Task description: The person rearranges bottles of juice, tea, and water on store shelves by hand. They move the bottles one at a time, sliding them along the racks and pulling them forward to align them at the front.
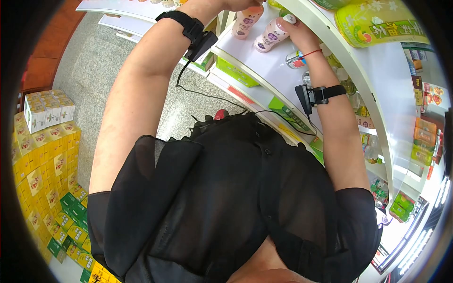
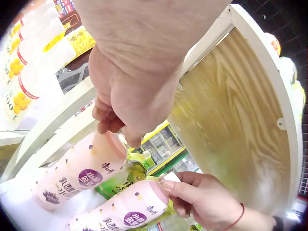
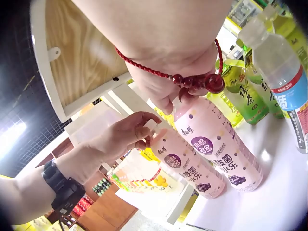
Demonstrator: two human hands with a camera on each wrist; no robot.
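Observation:
Two pink yogurt-drink bottles stand side by side on a white shelf [image 1: 278,66]. At the cap of the left bottle [image 1: 246,22] is my left hand [image 3: 120,139], its fingers and thumb closing round the top. My right hand [image 2: 202,195], with a red bracelet at its wrist, pinches the white cap of the right bottle [image 1: 272,35]. In the right wrist view that bottle leans slightly beside the other, and my own wrist hides its cap. The left bottle's cap is hidden behind my left hand in the left wrist view.
Green tea bottles [image 3: 248,94] and a clear bottle with a blue and red label [image 3: 284,77] stand beside the pink ones. A curved white upper shelf [image 1: 358,61] arches near my right arm. Yellow cartons [image 1: 52,160] are stacked on the floor at left.

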